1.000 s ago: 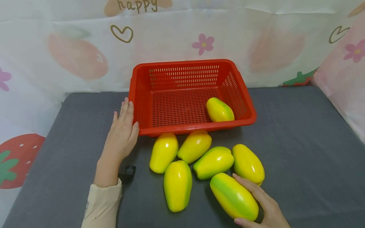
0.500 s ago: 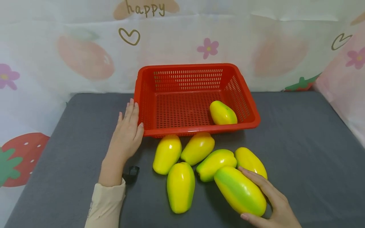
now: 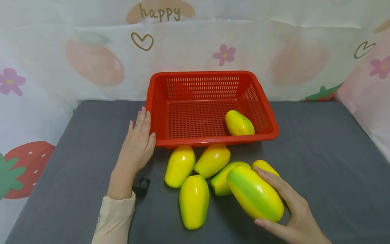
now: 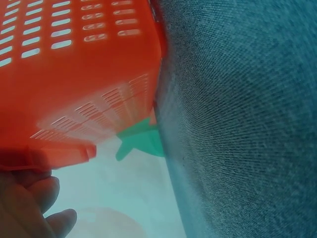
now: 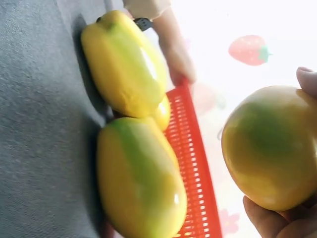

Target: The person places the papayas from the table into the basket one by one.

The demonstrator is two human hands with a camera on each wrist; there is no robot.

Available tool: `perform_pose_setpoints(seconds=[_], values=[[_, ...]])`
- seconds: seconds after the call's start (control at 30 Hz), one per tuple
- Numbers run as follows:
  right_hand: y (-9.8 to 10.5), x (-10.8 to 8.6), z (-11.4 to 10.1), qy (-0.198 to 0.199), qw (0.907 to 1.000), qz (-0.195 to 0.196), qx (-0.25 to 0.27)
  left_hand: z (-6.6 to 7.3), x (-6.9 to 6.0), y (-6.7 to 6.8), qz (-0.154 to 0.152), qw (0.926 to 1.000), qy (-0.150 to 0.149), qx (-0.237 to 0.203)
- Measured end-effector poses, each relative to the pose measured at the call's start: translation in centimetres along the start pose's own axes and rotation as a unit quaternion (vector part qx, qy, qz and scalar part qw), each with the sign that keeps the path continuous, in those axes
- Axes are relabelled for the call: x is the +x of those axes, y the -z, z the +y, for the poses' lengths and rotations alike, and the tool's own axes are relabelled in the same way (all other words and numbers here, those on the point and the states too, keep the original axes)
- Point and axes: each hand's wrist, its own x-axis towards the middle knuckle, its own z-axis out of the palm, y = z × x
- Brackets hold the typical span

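My right hand (image 3: 294, 206) grips a yellow-green papaya (image 3: 256, 195) with thumb and fingers on opposite sides. In the right wrist view this papaya (image 5: 272, 148) hangs clear of the cloth. My left hand (image 3: 137, 145) rests with straight fingers against the left rim of a red plastic basket (image 3: 213, 139). In the left wrist view, fingertips (image 4: 44, 193) touch below the rim. One papaya (image 3: 239, 122) lies in the basket's right front corner. Several more lie before it, such as a papaya (image 3: 194, 202) at the front; the held one partly hides two.
A dark grey cloth (image 3: 320, 152) covers the table. Behind it hangs a white printed curtain (image 3: 189, 51). A small black object (image 3: 142, 187) shows beside my left wrist. The basket has raised slotted walls (image 4: 89, 74).
My right hand has lifted the papaya off the cloth and carried it a little toward the basket. The left hand stays at the basket's rim. The head view has shifted slightly.
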Motion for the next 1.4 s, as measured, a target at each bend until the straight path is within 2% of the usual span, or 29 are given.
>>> perform_pose_setpoints(seconds=[0.27,0.43,0.6,0.93,1.4], values=[[0.3,2.3,-1.8,0.057,0.9984,0.002,0.007,0.1,0.0,-0.1,-0.001,1.0000,0.004,0.006],[0.4,2.9,-1.5,0.081,0.9964,-0.003,0.025,0.1,-0.1,-0.1,-0.004,0.9999,0.007,0.007],[0.7,3.2,-0.7,0.075,0.9969,-0.006,0.019,0.1,0.0,-0.1,-0.005,1.0000,0.006,0.005],[1.0,4.5,0.0,0.091,0.9957,-0.014,0.000,0.1,0.1,-0.2,-0.004,1.0000,0.004,0.006],[0.6,6.9,0.3,0.100,0.9947,-0.020,0.008,0.0,0.0,0.0,-0.003,1.0000,0.001,0.006]])
